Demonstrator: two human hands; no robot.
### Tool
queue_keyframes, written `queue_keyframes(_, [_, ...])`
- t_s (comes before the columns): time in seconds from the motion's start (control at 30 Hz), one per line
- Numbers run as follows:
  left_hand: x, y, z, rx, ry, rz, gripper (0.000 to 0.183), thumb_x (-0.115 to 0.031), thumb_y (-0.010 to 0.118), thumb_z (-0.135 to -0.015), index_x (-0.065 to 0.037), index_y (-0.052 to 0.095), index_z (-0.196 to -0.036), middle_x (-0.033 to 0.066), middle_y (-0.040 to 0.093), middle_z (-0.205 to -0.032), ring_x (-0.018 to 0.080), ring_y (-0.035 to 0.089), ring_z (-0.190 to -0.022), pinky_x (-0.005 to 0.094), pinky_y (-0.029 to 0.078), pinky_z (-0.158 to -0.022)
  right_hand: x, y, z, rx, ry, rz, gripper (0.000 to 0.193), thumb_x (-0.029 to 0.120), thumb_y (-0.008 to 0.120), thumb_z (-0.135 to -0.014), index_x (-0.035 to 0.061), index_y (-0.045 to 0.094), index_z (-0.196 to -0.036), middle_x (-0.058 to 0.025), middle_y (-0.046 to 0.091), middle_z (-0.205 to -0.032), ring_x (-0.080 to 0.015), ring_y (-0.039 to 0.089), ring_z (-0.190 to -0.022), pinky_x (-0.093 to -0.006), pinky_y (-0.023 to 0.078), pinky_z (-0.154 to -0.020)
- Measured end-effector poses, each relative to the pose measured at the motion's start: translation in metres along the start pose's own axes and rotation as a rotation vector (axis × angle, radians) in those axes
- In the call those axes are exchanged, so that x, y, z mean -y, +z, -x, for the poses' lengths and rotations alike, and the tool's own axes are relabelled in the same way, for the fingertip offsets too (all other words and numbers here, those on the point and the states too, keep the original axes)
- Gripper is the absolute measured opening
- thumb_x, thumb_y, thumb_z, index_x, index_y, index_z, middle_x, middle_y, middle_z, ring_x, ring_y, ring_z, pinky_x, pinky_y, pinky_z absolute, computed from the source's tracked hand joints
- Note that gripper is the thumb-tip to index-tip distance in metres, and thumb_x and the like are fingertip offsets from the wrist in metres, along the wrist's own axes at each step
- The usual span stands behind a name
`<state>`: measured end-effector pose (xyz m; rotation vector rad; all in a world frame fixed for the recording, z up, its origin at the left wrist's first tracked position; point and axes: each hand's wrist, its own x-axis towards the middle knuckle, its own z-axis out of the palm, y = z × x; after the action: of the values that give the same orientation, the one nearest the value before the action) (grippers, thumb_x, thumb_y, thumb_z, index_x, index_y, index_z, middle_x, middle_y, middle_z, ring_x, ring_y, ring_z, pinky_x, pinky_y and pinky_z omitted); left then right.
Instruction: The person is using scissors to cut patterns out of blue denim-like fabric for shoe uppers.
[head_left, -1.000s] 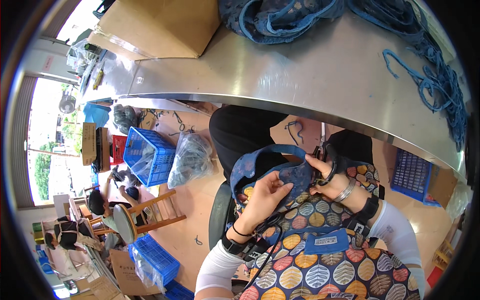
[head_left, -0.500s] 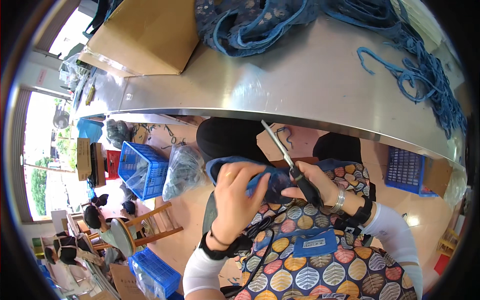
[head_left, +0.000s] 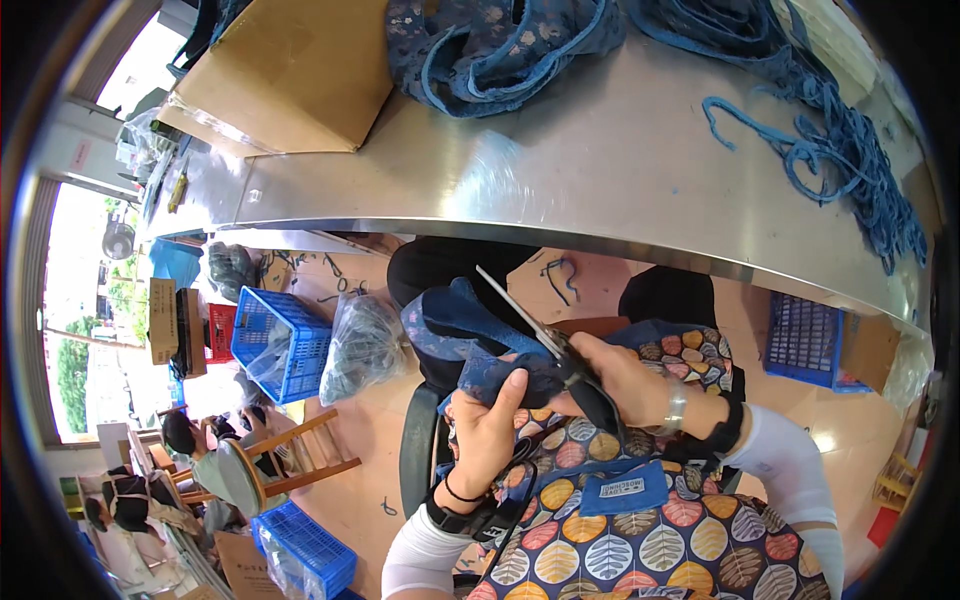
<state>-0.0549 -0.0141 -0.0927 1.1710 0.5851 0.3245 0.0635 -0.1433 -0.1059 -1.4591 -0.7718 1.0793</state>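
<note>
Above my lap, my left hand [head_left: 484,432] pinches a piece of dark blue floral fabric [head_left: 445,328] between thumb and fingers. The fabric bunches up and hangs toward the table side. My right hand [head_left: 628,385] is wrapped round black-handled scissors [head_left: 520,312], whose long metal blades point up and to the left, over the fabric. The blades look nearly closed, and their lower part lies right beside the cloth near my left fingers. Part of the scissors' handles is hidden by my right hand. A leaf-print apron [head_left: 610,550] covers my lap below both hands.
Ahead is a metal table [head_left: 600,150] bearing a cardboard box [head_left: 290,75], floral blue fabric [head_left: 500,60] and a tangle of blue strips [head_left: 860,170]. Blue crates [head_left: 283,345] and a filled plastic bag [head_left: 362,345] stand on the floor. Other people sit at the far left.
My left hand has moved down, its thumb now pressed on the fabric's edge. More cloth shows unfolded beyond it. The scissors have swung left and lower, with my right hand shifted slightly left.
</note>
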Motion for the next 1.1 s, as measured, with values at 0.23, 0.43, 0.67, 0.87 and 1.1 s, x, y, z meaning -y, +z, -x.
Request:
queue_keyframes(0.23, [-0.027, 0.007, 0.008, 0.101, 0.108, 0.073, 0.027, -0.022, 0.058, -0.081, 0.002, 0.048, -0.087, 0.0145, 0.054, -0.070, 0.0201, 0.056, -0.064, 0.0328, 0.049, -0.062, 0.038, -0.045, 0.051, 0.279, 0.160, 0.162, 0.049, 0.027, 0.072, -0.072, 0.0001, 0.038, -0.095, -0.0111, 0.051, -0.079, -0.0157, 0.053, -0.072, -0.0264, 0.041, -0.061])
queue_keyframes(0.43, [-0.030, 0.014, 0.008, 0.122, 0.133, 0.073, 0.026, -0.022, 0.057, -0.082, 0.003, 0.049, -0.084, 0.0142, 0.055, -0.068, 0.0205, 0.056, -0.055, 0.0403, 0.047, -0.075, 0.031, -0.043, 0.060, 0.506, 0.284, 0.127, 0.074, 0.038, 0.078, -0.059, 0.0004, 0.038, -0.109, -0.0059, 0.049, -0.099, -0.0152, 0.049, -0.082, -0.0264, 0.043, -0.073])
queue_keyframes(0.67, [-0.025, 0.009, 0.007, 0.133, 0.248, -0.074, 0.023, -0.016, 0.058, -0.081, 0.005, 0.050, -0.084, 0.0133, 0.055, -0.069, 0.0203, 0.057, -0.055, 0.0437, 0.046, -0.081, 0.030, -0.034, 0.052, 0.480, -0.007, 0.104, 0.056, 0.026, 0.070, -0.071, -0.0062, 0.036, -0.103, -0.0181, 0.054, -0.077, -0.0291, 0.060, -0.073, -0.0306, 0.044, -0.059])
queue_keyframes(0.87, [-0.027, 0.008, 0.007, 0.061, 0.216, -0.056, 0.014, -0.007, 0.065, -0.073, 0.002, 0.057, -0.080, 0.0065, 0.059, -0.073, 0.0111, 0.054, -0.065, 0.0230, 0.043, -0.059, 0.037, -0.039, 0.049, 0.567, 0.140, 0.187, 0.076, 0.031, 0.073, -0.067, -0.0088, 0.029, -0.115, -0.0157, 0.051, -0.090, -0.0243, 0.055, -0.082, -0.0300, 0.043, -0.069])
queue_keyframes(1.1, [-0.038, 0.008, 0.008, 0.067, 0.144, -0.061, 0.016, -0.009, 0.066, -0.072, 0.002, 0.058, -0.081, 0.0053, 0.060, -0.073, 0.0083, 0.055, -0.065, 0.0217, 0.044, -0.061, 0.049, -0.038, 0.051, 0.430, 0.002, 0.276, 0.046, 0.026, 0.073, -0.069, -0.0015, 0.041, -0.090, -0.0149, 0.056, -0.078, -0.0272, 0.059, -0.068, -0.0318, 0.043, -0.057])
